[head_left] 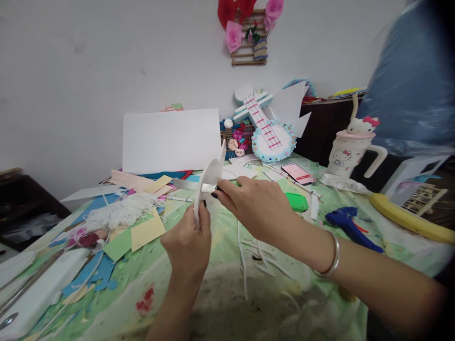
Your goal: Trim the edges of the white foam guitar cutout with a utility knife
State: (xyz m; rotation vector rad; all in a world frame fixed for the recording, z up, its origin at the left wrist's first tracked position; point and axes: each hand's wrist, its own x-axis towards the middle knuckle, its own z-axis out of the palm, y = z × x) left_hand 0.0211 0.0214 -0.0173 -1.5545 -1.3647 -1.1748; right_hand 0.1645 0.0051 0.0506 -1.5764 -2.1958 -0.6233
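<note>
My left hand point(188, 239) grips the lower edge of a white cut-out piece of foam board point(204, 177), held on edge above the table, thumb on the near side. My right hand point(261, 206), with a silver bangle on its wrist, is closed around a craft knife point(208, 188). The knife's metal blade crosses the board piece and shows on its left side too. Most of the knife's handle is hidden by my fingers. Thin white offcut strips point(243, 265) lie on the table below my hands.
A toy-like paper guitar point(265, 125) leans at the back beside a blank white board point(170, 139). At right are a phone point(296, 174), a blue glue gun point(351, 227), a cup point(348, 151) and a yellow curved object point(408, 218). Paper scraps point(147, 230) and tangled white string point(117, 210) cover the left.
</note>
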